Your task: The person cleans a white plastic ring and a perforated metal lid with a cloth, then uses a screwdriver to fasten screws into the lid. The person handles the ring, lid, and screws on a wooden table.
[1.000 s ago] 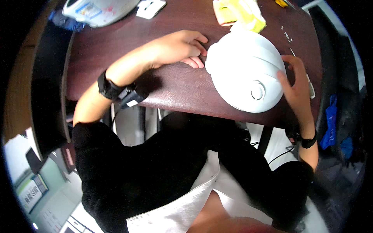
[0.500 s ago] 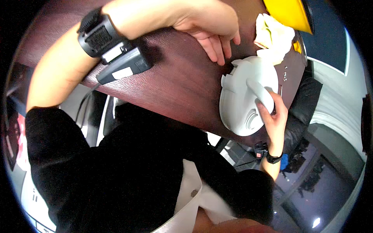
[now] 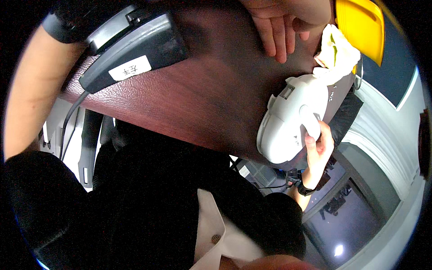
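My right hand (image 3: 320, 146) is wrapped round the curved handle (image 3: 309, 122) of a white, rounded plastic appliance (image 3: 281, 128). The appliance sits at the right side of the table with notched tabs along its far-left rim; its exact kind I cannot make out. At the top edge, partly cut off, my left hand (image 3: 288, 24) hovers palm-down with the fingers stretched out, holding nothing. It is apart from the appliance, beyond its far end. A crumpled white cloth (image 3: 341, 56) with a greenish patch lies against that far end.
The reddish-brown table (image 3: 207, 99) has a leather-like surface. A yellow tray-like piece (image 3: 360, 31) stands at the far right edge. Small metal bits (image 3: 331, 96) lie beside the appliance. A black box (image 3: 139, 54) with a trailing cable (image 3: 69, 119) is strapped to my left forearm.
The appliance has tipped over somewhat in my right hand, so the round opening near its lower end no longer shows. My left hand has moved right and farther away in the picture.
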`<act>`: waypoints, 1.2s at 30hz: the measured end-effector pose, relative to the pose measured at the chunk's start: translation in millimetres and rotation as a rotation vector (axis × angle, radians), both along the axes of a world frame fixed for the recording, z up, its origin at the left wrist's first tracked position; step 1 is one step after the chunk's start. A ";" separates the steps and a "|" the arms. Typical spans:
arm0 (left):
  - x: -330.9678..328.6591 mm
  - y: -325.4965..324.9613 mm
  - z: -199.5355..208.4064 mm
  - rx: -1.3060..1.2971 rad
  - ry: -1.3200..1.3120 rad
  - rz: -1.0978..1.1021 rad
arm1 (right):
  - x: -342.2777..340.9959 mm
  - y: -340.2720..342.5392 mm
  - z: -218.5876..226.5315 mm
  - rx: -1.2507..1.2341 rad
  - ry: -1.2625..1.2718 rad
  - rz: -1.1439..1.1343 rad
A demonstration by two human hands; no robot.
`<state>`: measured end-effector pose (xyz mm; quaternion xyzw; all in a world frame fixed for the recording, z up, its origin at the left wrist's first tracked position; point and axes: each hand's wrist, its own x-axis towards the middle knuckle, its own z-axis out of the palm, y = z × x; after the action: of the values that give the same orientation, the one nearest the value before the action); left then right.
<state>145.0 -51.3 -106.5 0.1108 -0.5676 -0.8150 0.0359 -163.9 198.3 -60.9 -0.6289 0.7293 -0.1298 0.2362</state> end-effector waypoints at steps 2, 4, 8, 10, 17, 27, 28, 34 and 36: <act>-1.2 -1.0 -2.2 0.006 0.009 0.001 | -4.5 3.2 -0.4 0.003 -0.040 -0.012; -1.6 -2.6 -4.5 0.013 0.015 0.000 | -12.3 8.7 -1.3 0.002 -0.074 -0.032; -3.4 -6.8 -9.9 0.022 0.030 0.011 | -21.4 15.7 -1.5 -0.004 -0.158 -0.085; -6.1 -11.5 -10.0 0.013 0.034 0.027 | -23.8 15.8 -3.3 -0.027 -0.165 -0.058; -8.2 -9.4 -9.2 0.024 0.039 0.012 | -18.5 14.8 -1.8 -0.039 -0.109 -0.026; -6.9 -6.0 -6.6 0.011 0.037 0.018 | -2.0 9.3 3.9 -0.014 -0.010 -0.063; -7.0 -5.9 -6.4 0.009 0.038 0.019 | -1.8 10.1 3.5 -0.014 -0.021 -0.070; -9.9 -8.9 -5.5 0.010 0.033 0.017 | 0.7 7.7 4.2 -0.008 -0.014 -0.069; -9.8 -8.0 -5.8 0.007 0.030 0.024 | 2.3 5.5 5.3 -0.002 0.003 -0.055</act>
<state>135.2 -59.3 -112.3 0.1055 -0.5629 -0.8179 0.0540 -161.6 203.8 -55.6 -0.6089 0.7467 -0.1360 0.2308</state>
